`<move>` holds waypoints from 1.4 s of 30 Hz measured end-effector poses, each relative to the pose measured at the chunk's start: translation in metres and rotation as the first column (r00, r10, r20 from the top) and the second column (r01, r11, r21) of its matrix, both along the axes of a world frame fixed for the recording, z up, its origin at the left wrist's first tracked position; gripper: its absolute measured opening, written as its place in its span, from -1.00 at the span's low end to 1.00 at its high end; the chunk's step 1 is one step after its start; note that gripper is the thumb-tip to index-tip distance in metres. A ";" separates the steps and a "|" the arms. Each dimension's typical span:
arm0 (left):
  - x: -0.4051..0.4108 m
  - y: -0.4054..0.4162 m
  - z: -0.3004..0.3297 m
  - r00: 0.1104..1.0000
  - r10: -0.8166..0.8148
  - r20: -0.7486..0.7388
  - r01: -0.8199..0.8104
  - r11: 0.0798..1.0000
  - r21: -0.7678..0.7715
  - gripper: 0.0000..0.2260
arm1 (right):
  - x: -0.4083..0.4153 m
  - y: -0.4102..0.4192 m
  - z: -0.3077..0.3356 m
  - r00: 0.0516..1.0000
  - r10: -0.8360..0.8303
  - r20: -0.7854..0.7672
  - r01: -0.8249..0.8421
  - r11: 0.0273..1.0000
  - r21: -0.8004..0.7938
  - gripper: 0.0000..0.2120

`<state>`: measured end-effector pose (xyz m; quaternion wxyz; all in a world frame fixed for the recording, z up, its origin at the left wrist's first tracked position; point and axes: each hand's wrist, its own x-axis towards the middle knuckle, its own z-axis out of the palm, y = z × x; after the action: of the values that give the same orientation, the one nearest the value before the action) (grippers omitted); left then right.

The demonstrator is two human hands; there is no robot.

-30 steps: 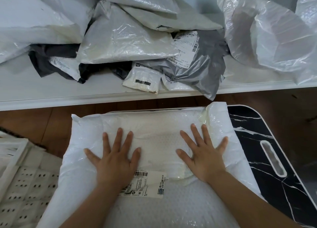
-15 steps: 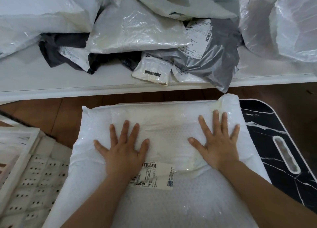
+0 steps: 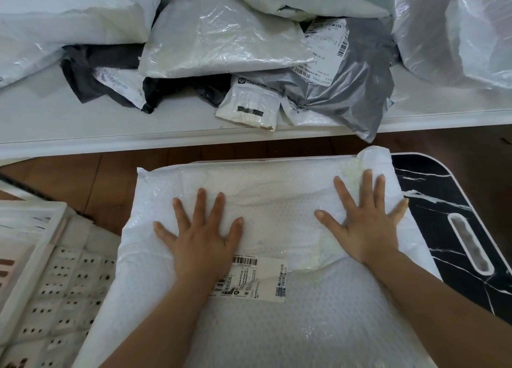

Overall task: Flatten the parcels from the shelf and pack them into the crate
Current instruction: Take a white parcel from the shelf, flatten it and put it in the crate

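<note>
- The white bubble mailer [image 3: 271, 201] lies flat on a black marble-pattern board [image 3: 443, 201], which shows only at the mailer's right side.
- The left hand [image 3: 202, 237] rests palm-down on the left half of the mailer, fingers straight and spread. It grips nothing; it presses on the surface.
- The right hand [image 3: 365, 223] rests palm-down on the right half of the mailer, fingers straight and spread, with the fingertips near the far right corner. It grips nothing; it presses on the surface.
- A shipping label [image 3: 257, 279] with barcodes is stuck to the mailer between the two forearms; the left wrist covers its left edge.
- The far right corner of the mailer is folded up and creased, just beyond the right fingertips.
- The white perforated crate [image 3: 41, 270] stands at the lower left, just beside the mailer. The mailer's left edge overlaps the crate rim. The crate's contents cannot be told.
- The white shelf [image 3: 83, 124] runs across the view beyond the mailer, separated from it by a strip of brown wooden floor [image 3: 69, 179].
- A heap of parcels lies on the shelf: a white poly bag [image 3: 221, 35], a grey poly bag [image 3: 354, 90] with a printed label, a dark bag [image 3: 91, 71], and a small white packet [image 3: 249, 110] at the shelf's front edge.
- A large translucent plastic bag [image 3: 457, 30] sits at the right end of the shelf.
</note>
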<state>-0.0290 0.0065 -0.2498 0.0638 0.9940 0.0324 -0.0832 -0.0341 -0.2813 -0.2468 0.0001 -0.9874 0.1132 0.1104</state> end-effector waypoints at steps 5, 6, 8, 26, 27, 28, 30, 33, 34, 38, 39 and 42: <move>-0.005 0.010 0.003 0.996 -0.091 0.008 0.091 0.995 -0.042 -0.33 | 0.000 -0.002 0.000 1.000 0.018 -0.016 -0.018 1.000 -0.011 -0.16; -0.010 0.018 0.004 0.991 -0.135 0.002 0.135 0.990 -0.040 -0.33 | 0.000 -0.002 0.001 1.000 0.017 -0.019 -0.017 1.000 -0.011 -0.16; -0.029 0.043 0.006 0.986 -0.165 -0.036 0.166 0.986 0.001 -0.34 | 0.000 -0.002 0.004 0.999 0.021 -0.037 -0.022 1.000 -0.017 -0.17; -0.160 -0.008 0.024 0.980 -0.082 -0.182 0.088 0.996 0.026 -0.50 | -0.162 0.120 0.008 0.948 0.299 0.109 -0.311 0.942 0.122 -0.47; -0.161 -0.002 0.024 0.980 -0.080 -0.180 0.086 0.996 0.026 -0.49 | -0.164 0.109 0.006 0.952 0.291 0.097 -0.301 0.948 0.103 -0.44; -0.160 0.004 0.021 0.985 -0.085 -0.152 0.089 0.996 0.021 -0.47 | -0.166 0.099 0.004 0.953 0.290 0.085 -0.297 0.952 0.078 -0.43; -0.161 0.013 0.018 0.990 -0.082 -0.119 0.080 0.997 -0.018 -0.46 | -0.172 0.079 0.001 0.968 0.246 0.037 -0.248 0.967 0.062 -0.44; -0.158 0.024 0.026 0.982 -0.065 -0.175 0.061 0.998 -0.027 -0.43 | -0.184 0.043 0.001 0.988 0.154 0.020 -0.154 0.988 0.029 -0.42; -0.159 0.026 0.027 0.980 -0.071 -0.185 0.067 0.997 -0.028 -0.41 | -0.189 0.031 0.000 0.989 0.148 0.018 -0.148 0.989 0.002 -0.41; -0.159 0.034 0.026 0.983 -0.022 -0.183 0.016 0.999 -0.032 -0.35 | -0.194 0.005 0.002 0.992 0.123 -0.029 -0.124 0.991 -0.044 -0.38; -0.158 0.040 0.026 0.980 0.026 -0.198 -0.031 0.999 -0.024 -0.36 | -0.195 0.004 0.002 0.993 0.119 -0.026 -0.121 0.992 -0.046 -0.38; -0.149 0.055 0.033 0.948 0.218 -0.234 -0.210 0.976 0.059 -0.33 | -0.193 0.009 0.007 0.995 0.103 0.003 -0.103 0.995 0.005 -0.38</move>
<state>-0.1780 0.0613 -0.2169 0.0517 0.9683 0.1486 -0.1941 -0.2268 -0.2724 -0.2399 -0.0028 -0.9921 0.0619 0.1093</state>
